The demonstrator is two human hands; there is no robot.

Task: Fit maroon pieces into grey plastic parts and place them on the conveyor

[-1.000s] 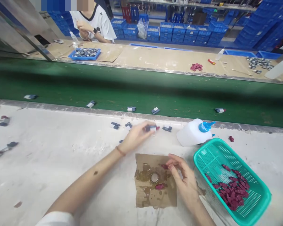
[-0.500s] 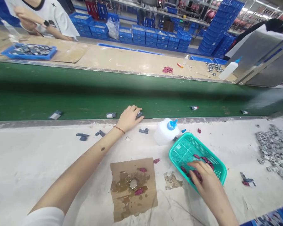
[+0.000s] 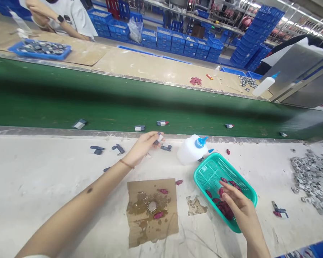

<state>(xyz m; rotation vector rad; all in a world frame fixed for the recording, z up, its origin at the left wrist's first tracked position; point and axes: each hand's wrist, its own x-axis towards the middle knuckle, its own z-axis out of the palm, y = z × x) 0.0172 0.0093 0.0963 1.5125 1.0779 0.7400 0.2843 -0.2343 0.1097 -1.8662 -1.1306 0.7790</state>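
Note:
My left hand (image 3: 141,149), at the near edge of the green belt, pinches a small grey-and-white plastic part (image 3: 158,138). Just beside its fingertips a dark grey part (image 3: 166,147) lies on the white table. Over the green basket (image 3: 208,168) is my right hand (image 3: 243,211), with a small dark red piece (image 3: 221,192) between thumb and fingers. More dark red pieces (image 3: 226,209) lie inside that basket. Left of the basket, a stained cardboard sheet (image 3: 136,229) carries two red pieces and a round cap-like disc (image 3: 152,206).
A white bottle (image 3: 188,150) with a blue nozzle stands behind the basket. Several grey-and-white parts (image 3: 80,124) lie along the green belt (image 3: 110,96). At right is a heap of grey pieces (image 3: 312,179). Across the belt sits a person (image 3: 75,18) near a blue tray (image 3: 13,50).
My left hand has drawn back from the belt toward me, now with the grey-and-white part in its fingers. My right hand has risen slightly from the basket with a red piece.

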